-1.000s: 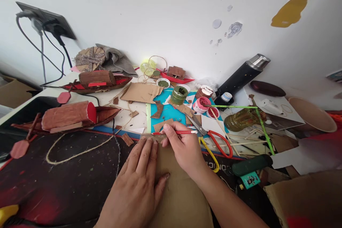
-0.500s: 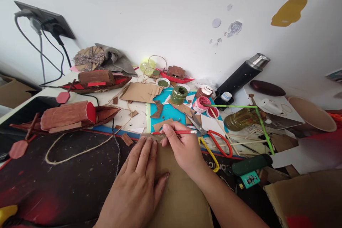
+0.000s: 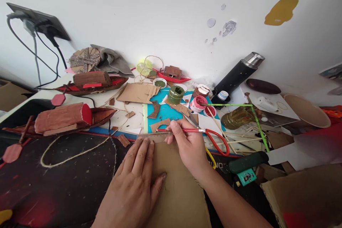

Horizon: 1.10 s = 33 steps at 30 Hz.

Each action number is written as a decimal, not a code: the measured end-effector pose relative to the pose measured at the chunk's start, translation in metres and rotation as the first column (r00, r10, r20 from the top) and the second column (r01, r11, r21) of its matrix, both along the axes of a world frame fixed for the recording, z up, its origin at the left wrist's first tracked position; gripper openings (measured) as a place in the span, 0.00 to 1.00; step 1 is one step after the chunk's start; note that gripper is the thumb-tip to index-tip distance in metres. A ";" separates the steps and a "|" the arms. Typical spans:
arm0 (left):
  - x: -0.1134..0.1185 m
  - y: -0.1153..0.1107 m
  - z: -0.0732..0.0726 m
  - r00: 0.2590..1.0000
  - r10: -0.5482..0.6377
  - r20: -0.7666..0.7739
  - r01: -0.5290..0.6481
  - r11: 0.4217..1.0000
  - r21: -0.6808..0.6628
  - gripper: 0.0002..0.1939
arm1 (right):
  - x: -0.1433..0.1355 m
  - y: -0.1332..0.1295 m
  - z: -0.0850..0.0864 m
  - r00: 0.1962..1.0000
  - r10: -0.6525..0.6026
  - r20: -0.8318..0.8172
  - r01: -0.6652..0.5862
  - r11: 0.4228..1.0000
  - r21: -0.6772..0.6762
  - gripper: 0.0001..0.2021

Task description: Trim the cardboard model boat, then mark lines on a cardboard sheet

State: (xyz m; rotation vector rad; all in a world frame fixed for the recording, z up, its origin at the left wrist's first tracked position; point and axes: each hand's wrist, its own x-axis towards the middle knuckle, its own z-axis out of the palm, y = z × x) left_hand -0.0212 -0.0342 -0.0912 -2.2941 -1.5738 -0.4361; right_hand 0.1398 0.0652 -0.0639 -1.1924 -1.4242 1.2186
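Observation:
My left hand [image 3: 133, 181] lies flat with fingers stretched out on a brown cardboard sheet [image 3: 181, 185]. Its fingertips press on a thin, see-through ruler [image 3: 157, 138] along the sheet's far edge. Between the fingers of my right hand [image 3: 187, 146] is a slim red pencil [image 3: 191, 130], its silvery end pointing right. The right fingertips rest by the ruler's right part, and the pencil's tip points left, just beyond the ruler. Behind the right hand lie scissors [image 3: 217, 142] with red and yellow handles, partly covered.
Two brown model boats [image 3: 62, 119] stand at left, with a smaller red one [image 3: 173, 74] by the wall. Open paint jars [image 3: 175, 95] and cardboard scraps sit on a blue sheet [image 3: 165, 112]. A black flask [image 3: 235, 74] leans at right, near a green stick [image 3: 259, 128].
My right hand with the pencil has shifted a little to the right along the ruler. My left hand stays flat on the cardboard. The whole view has moved slightly.

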 end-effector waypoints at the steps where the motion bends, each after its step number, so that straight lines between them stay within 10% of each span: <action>1: 0.000 0.000 0.000 1.000 0.001 0.001 -0.001 1.000 -0.002 0.36 | 0.001 0.000 0.000 1.000 -0.006 0.005 0.006 1.000 -0.004 0.24; 33: -0.001 0.000 0.001 1.000 -0.025 0.008 0.025 0.999 -0.020 0.37 | 0.007 0.003 -0.001 0.998 -0.059 -0.020 0.058 0.998 -0.019 0.27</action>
